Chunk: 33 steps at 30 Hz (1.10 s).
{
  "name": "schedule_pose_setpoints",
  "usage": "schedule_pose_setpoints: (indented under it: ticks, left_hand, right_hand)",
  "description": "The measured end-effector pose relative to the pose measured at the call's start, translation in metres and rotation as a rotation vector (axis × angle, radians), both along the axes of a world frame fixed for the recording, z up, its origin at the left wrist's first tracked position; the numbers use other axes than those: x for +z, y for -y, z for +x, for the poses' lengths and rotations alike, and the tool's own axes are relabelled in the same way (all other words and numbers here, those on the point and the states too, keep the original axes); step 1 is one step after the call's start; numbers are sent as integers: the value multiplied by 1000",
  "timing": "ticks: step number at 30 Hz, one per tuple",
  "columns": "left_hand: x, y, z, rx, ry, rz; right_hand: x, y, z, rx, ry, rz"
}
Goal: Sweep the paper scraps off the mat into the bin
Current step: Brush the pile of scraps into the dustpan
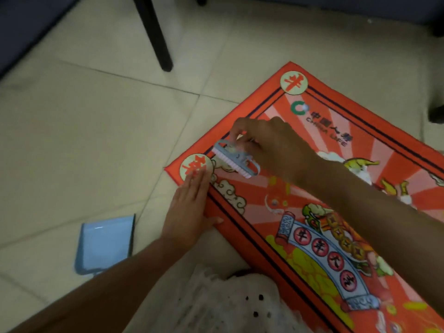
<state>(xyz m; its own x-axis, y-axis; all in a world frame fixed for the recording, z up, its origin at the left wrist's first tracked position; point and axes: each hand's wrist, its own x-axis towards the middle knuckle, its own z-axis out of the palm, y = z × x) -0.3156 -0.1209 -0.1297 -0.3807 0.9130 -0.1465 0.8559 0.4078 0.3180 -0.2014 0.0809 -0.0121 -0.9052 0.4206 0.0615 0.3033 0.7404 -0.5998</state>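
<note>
A red patterned mat [360, 145] lies on the tiled floor, one corner pointing left. My right hand [271, 145] grips a small blue brush [236, 162] with pale pink bristles, held just above the mat near that left corner. With straight fingers, my left hand [189, 207] presses flat on the mat's left edge. A light blue dustpan [105, 243] lies on the floor to the left of the mat, apart from both hands. I cannot make out any paper scraps, and no bin is in view.
A black chair leg [156, 37] stands on the beige tiles beyond the mat. Dark furniture fills the top left corner, and another dark leg [436, 111] shows at the right edge. White lace fabric [228, 304] lies at the bottom centre.
</note>
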Motion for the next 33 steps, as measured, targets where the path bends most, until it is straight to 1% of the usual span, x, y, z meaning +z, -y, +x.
schedule_pose_setpoints:
  ticks: [6, 9, 11, 14, 16, 19, 22, 25, 28, 33]
  left_hand:
    - [-2, 77, -30, 299, -12, -63]
    - [-2, 103, -41, 409, -5, -49]
    - [-2, 120, -45, 476, -38, -68]
    - [0, 142, -46, 625, -113, -154]
    - [-1, 157, -46, 746, -79, -218]
    - [-2, 167, -48, 854, 23, -255]
    - [-1, 169, -50, 887, 88, -247]
    - [0, 167, -52, 870, 109, -221]
    - [1, 162, -54, 838, 64, -175]
    - [8, 140, -61, 740, -45, -73]
  right_hand:
    - [-7, 45, -56, 160, -23, -46]
    - [-6, 73, -86, 247, -20, -73]
    - [-5, 89, -106, 294, -18, -81]
    - [-6, 111, -131, 336, -43, -100]
    - [-10, 125, -144, 365, -49, -94]
    - [-16, 139, -157, 377, -42, -72]
    - [-18, 150, -165, 393, -30, -67]
    - [-21, 157, -168, 410, -39, -71]
    - [-22, 154, -166, 388, -57, -68]
    - [-23, 131, -159, 288, -65, -42]
